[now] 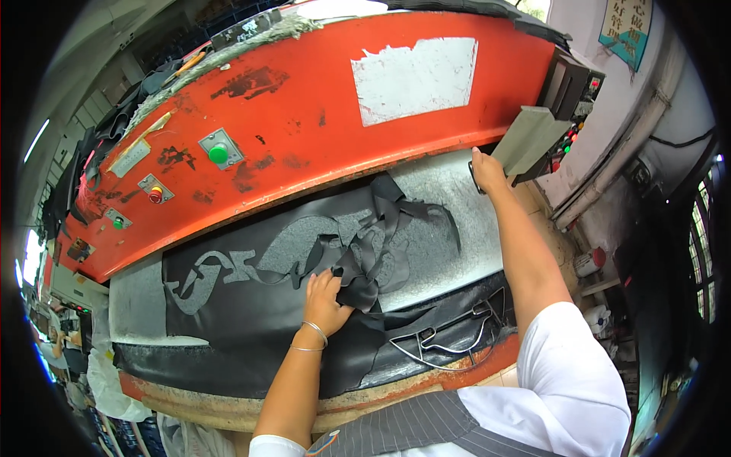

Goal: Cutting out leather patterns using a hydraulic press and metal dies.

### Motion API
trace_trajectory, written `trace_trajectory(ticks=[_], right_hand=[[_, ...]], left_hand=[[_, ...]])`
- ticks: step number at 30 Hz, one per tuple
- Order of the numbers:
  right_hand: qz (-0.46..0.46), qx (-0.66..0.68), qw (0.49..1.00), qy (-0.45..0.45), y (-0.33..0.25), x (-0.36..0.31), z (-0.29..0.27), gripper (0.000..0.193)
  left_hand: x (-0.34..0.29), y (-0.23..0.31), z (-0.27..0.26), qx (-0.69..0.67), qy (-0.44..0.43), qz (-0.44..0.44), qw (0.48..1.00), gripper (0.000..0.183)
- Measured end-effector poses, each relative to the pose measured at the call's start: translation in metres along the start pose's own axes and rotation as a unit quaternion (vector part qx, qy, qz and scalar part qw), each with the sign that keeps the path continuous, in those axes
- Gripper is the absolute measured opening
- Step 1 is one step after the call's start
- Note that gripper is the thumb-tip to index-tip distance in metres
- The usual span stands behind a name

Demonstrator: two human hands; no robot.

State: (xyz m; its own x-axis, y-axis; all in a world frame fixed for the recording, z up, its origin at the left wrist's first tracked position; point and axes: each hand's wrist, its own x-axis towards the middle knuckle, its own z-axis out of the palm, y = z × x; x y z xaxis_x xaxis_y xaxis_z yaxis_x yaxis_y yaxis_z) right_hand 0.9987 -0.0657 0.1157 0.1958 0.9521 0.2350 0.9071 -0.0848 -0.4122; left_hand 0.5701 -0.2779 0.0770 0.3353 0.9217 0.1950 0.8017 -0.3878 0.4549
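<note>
My left hand [327,305] is closed on loose, cut-up strips of black leather-like sheet [358,286], thumb and fingers pinching the material. These strips lie tangled over a larger black sheet [244,327] with curved shapes cut out of it, spread across the pale press bed [449,194]. At the bed's far right edge, my right hand [491,174] is closed on a dark, thin-edged curved piece [474,177], mostly hidden by the fingers. Near the front edge, a metal cutting die [449,343] made of bent strips rests on black material, right of my left hand.
A red-orange press beam [304,99] spans the far side of the bed, with a green button [218,154] and a red knob [156,195]. At the right stand a grey block [525,137] and a control box [575,91]. A white plastic bag [114,385] hangs at the lower left.
</note>
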Motion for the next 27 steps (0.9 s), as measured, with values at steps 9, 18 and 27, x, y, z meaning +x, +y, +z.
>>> trace_trajectory(ticks=[9,18,27], right_hand=[[-0.330,0.015,0.942,-0.056,-0.190,-0.106,0.055,0.052],[-0.264,0.114,0.957,0.021,-0.182,-0.105,0.091,0.048],[-0.290,0.075,0.953,0.037,-0.179,-0.113,0.085,0.043]], left_hand=[[0.045,0.048,0.009,-0.073,-0.019,0.088,0.993,0.036],[-0.104,0.061,-0.037,-0.225,-0.008,-0.183,0.957,0.033],[-0.484,-0.054,-0.221,0.144,0.302,-0.534,0.776,0.035]])
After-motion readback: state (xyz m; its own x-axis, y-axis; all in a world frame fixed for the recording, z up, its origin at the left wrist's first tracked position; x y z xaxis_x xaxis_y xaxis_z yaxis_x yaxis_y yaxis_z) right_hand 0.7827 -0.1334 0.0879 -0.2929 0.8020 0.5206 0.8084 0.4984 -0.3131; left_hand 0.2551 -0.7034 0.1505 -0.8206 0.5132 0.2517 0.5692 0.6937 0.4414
